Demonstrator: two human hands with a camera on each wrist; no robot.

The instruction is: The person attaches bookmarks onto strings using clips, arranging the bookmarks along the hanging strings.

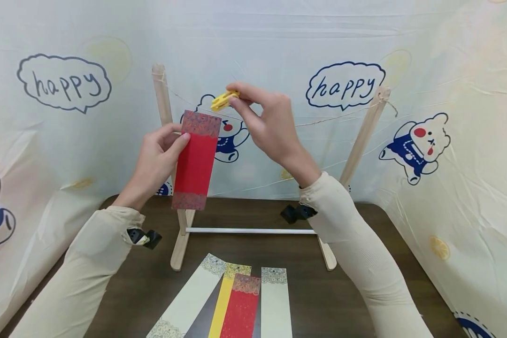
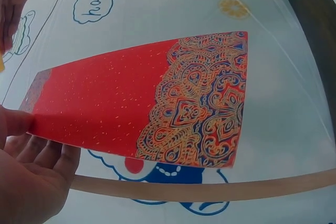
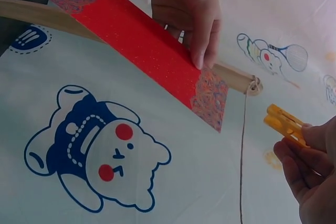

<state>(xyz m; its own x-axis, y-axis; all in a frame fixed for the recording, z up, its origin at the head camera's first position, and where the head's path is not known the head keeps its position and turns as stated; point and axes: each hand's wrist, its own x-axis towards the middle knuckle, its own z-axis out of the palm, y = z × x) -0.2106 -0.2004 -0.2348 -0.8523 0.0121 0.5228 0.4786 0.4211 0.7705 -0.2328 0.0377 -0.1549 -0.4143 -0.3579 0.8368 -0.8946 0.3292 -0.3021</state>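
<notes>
My left hand pinches a red paper strip by its left edge, near the top. Both ends of the strip carry a patterned, lace-like band, seen large in the left wrist view on the strip. Up and to the right, my right hand pinches a yellow clothespin between thumb and fingers. The clothespin points toward the strip's top end, with a gap between them. A thin string tied to a wooden post runs behind both hands.
Two wooden posts stand on the dark table, joined low down by a white rod. Nearer me lie several patterned strips, among them a white strip, a yellow strip and another red strip. A printed curtain hangs behind.
</notes>
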